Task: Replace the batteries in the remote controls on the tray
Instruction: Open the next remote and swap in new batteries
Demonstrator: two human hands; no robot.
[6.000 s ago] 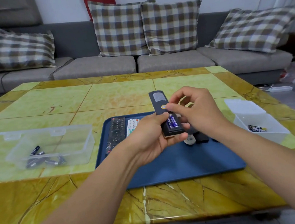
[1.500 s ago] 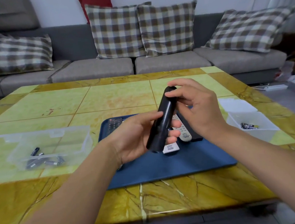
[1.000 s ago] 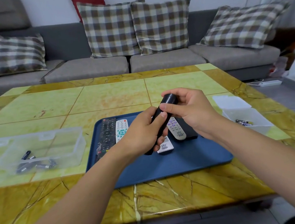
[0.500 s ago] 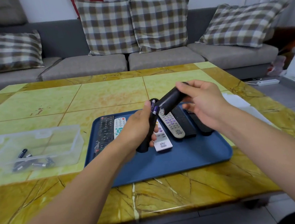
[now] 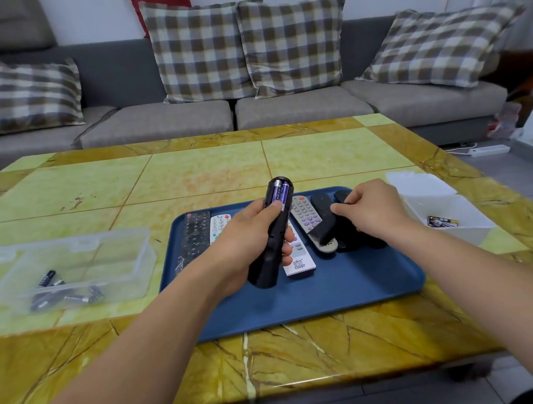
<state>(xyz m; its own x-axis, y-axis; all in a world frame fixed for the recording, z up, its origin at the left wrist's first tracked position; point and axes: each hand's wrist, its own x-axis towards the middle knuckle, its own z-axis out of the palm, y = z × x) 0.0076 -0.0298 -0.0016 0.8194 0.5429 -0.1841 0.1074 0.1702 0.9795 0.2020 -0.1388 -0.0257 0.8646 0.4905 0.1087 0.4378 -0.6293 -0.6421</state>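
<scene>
Curled round the lower body of a black remote (image 5: 269, 233), the left hand (image 5: 246, 245) holds it nearly upright over the blue tray (image 5: 315, 294), thumb pressed near the open battery bay, where two purple batteries (image 5: 280, 193) sit side by side. Half a second ago the right hand (image 5: 370, 212) was lifting the black cover (image 5: 343, 196) away from that bay; now it has dropped to the tray's far right, fingers curled over the dark pieces there, apparently setting the cover down. So the bay is exposed, and pulling the cells looks like the next step. Whether these are the spent pair or fresh ones cannot be told. Other remotes lie in a row on the tray: a black one (image 5: 195, 237), a white one (image 5: 218, 228), a grey one (image 5: 309, 222), and a white one (image 5: 299, 257) partly hidden behind the held remote. A clear bin (image 5: 71, 267) to the left holds loose batteries; a white bin (image 5: 453, 214) to the right holds a few more. What the right fingertips actually pinch is hidden.
</scene>
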